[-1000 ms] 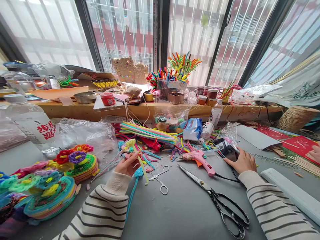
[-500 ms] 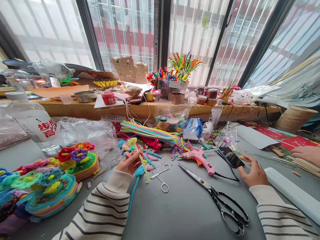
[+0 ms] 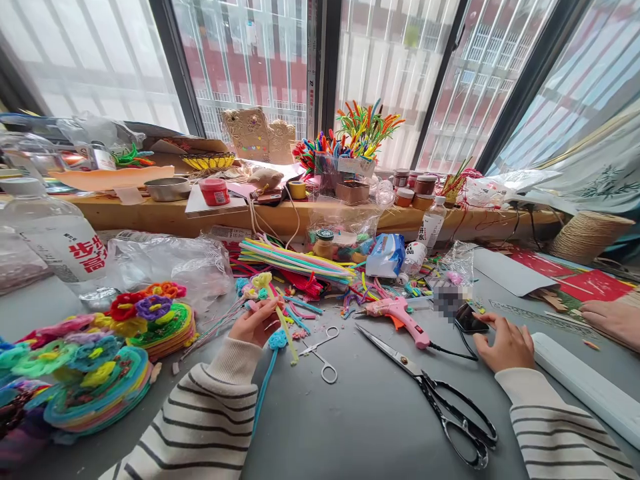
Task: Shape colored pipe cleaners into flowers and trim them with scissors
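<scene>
My left hand (image 3: 255, 323) is closed on a pale yellow pipe-cleaner flower (image 3: 261, 281) whose long stem (image 3: 283, 322) slants down past the fingers. Just below it lies a blue fuzzy piece (image 3: 277, 339) with a blue stem trailing toward me. My right hand (image 3: 505, 340), thumb and fingers apart, rests at the right edge of a dark phone (image 3: 471, 320) lying on the table; its fingertips seem to touch it. Part of the phone is blurred out. Between the hands are small silver scissors (image 3: 324, 351), big black-handled scissors (image 3: 425, 387) and a pink glue gun (image 3: 400, 316).
At left stand colourful fuzzy flower pieces (image 3: 100, 373) and a water bottle (image 3: 55, 233). Bundled pipe cleaners (image 3: 295, 260) lie at the back. A long white bar (image 3: 585, 387) is at right. Another person's hand (image 3: 613, 320) rests near a red sheet (image 3: 600, 285).
My right hand has shifted slightly left, closer over the phone's edge. The other person's hand has moved a little left and down. My left hand still holds the yellow flower, nearly unmoved.
</scene>
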`<control>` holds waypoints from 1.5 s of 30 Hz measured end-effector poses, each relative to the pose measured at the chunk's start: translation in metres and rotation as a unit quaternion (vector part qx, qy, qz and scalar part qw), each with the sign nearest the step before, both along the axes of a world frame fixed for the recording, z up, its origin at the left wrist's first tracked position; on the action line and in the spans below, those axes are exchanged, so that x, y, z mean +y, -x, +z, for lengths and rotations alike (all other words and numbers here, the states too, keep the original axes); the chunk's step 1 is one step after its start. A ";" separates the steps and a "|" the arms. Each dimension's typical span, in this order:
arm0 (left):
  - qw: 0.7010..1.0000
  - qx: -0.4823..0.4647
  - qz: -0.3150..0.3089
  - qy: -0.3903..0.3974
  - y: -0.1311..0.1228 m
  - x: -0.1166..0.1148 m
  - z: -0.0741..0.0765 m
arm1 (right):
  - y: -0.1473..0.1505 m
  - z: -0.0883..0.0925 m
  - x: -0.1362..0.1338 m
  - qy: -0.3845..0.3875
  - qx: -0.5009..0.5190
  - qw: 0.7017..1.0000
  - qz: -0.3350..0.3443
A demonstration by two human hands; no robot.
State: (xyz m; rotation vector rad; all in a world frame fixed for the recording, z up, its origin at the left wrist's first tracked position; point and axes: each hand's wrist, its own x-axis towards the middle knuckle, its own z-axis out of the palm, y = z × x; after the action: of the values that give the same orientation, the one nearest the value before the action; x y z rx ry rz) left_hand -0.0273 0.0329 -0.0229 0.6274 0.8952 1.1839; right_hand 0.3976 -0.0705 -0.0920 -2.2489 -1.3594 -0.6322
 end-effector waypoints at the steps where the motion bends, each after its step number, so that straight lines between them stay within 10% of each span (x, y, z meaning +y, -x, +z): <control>1: 1.000 0.001 0.000 0.000 0.000 0.000 0.000 | 0.000 0.000 0.000 0.008 0.005 1.000 -0.003; 45: 1.000 0.001 -0.004 0.006 -0.005 -0.006 0.007 | 0.014 0.006 0.002 0.080 0.069 0.994 0.027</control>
State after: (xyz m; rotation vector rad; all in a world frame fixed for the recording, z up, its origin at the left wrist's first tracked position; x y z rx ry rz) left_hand -0.0222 0.0274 -0.0155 0.6219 0.9011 1.1701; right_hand 0.3838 -0.0685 -0.0857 -2.3227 -1.4416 -0.3536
